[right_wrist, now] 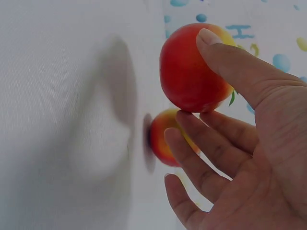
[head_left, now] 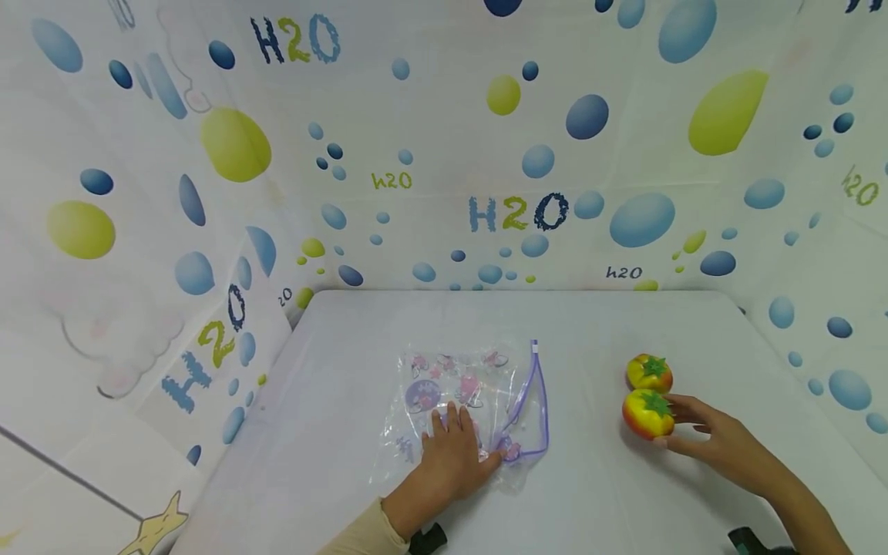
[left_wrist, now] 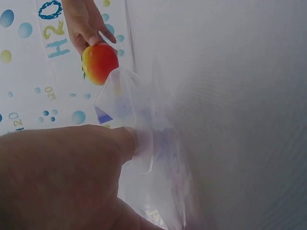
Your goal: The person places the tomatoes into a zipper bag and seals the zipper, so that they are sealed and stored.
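A clear plastic zip bag (head_left: pixel 444 385) with pink and purple prints lies on the white table, its purple-edged mouth (head_left: pixel 544 416) gaping to the right. Fingers spread, my left hand (head_left: pixel 454 459) rests flat on the bag's near part; the left wrist view shows the clear film (left_wrist: pixel 139 110) standing up beside the thumb. My right hand (head_left: pixel 728 447) pinches a red-and-yellow tomato (right_wrist: pixel 192 67) with a green leafy top between thumb and fingertips, held off the table. Just behind it a second, similar tomato (head_left: pixel 648 370) sits on the table, partly covered by fingers in the right wrist view.
The white table (head_left: pixel 333 331) is bounded at the back and sides by white cloth (head_left: pixel 430 223) printed with blue and green dots and H2O lettering. Dark wrist straps (head_left: pixel 426 539) show at the near edge.
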`<state>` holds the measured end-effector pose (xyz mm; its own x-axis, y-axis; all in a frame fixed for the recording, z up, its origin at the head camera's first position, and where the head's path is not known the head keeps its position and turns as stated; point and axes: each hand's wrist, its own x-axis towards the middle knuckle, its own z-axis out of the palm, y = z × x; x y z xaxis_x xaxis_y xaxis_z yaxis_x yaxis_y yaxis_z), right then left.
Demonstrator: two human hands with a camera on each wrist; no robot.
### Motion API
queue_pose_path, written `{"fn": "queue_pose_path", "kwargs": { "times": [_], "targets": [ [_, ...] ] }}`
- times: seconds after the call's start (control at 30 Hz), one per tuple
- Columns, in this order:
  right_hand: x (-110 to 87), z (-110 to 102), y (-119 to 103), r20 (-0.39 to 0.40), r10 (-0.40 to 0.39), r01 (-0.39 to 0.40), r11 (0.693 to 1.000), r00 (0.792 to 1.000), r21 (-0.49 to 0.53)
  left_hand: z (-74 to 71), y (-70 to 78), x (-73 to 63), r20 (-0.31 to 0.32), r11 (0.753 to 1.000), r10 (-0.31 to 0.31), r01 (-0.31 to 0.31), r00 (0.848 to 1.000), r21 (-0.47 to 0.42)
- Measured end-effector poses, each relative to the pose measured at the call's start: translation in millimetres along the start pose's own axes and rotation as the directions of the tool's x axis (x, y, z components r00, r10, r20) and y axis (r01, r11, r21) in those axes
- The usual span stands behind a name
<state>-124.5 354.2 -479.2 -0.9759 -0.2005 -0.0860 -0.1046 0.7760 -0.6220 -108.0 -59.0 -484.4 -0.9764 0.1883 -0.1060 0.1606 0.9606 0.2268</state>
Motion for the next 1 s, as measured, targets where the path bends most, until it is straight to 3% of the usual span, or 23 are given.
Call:
{"fn": "queue_pose_path", "kwargs": {
  "times": [0.53,1.0],
  "targets": [
    [15.0,15.7,-22.9,-0.012,-0.073,0.073,0.997,0.997,0.028,-1.5,0.5,-1.2,0.000,1.000,-0.006,0.006,1.000,0.014],
    [28.6,38.2,-46.8,0.041,-0.116,0.112,0.989,0.992,0.095,-0.4,-1.0,-0.9,0.007,1.000,0.000,-0.001,1.000,0.016]
  ]
}}
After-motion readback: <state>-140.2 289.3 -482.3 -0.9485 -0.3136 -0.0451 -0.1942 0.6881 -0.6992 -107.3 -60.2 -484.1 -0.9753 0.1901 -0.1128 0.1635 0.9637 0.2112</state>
